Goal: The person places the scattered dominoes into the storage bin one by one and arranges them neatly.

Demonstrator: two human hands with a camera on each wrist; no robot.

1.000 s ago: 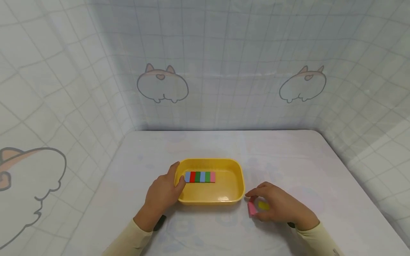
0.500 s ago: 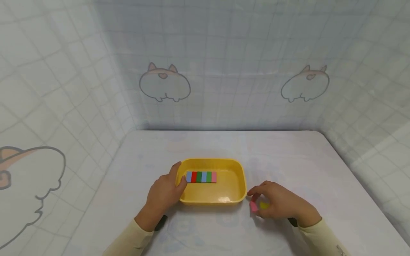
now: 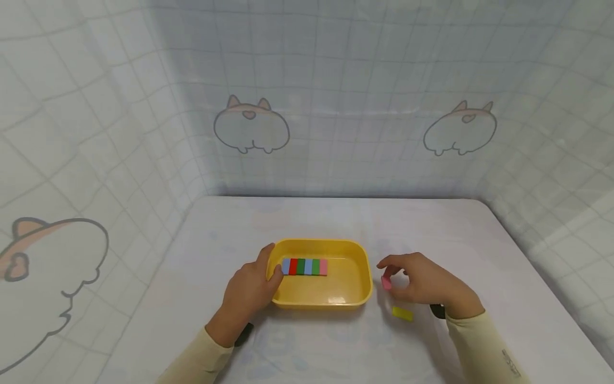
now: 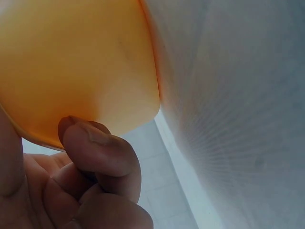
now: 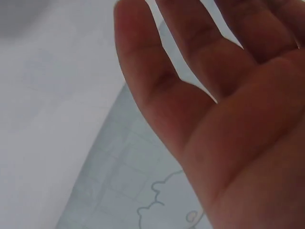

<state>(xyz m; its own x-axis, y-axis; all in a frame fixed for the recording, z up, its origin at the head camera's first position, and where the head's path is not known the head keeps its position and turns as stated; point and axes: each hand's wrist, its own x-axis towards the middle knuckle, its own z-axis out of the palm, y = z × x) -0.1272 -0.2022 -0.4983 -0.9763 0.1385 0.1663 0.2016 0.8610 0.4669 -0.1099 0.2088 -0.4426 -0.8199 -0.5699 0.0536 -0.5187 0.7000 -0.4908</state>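
Observation:
My left hand grips the left rim of a yellow plastic tray, thumb over the inside. In the left wrist view its curled fingers lie against the tray's outer wall. A row of small coloured blocks, blue, red, green and pink, lies side by side in the tray's left part. Just right of the tray, my right hand pinches a pink block between thumb and fingers. The right wrist view shows only the palm and other fingers; the block is hidden there.
A yellow block lies on the white table, below the right hand and off the tray's front right corner. Grid-patterned cloth walls with cartoon animals enclose the table at the back and sides.
My right hand has lifted the pink block and moved it away from me, leaving the yellow block in plain sight. The left hand keeps its hold on the tray.

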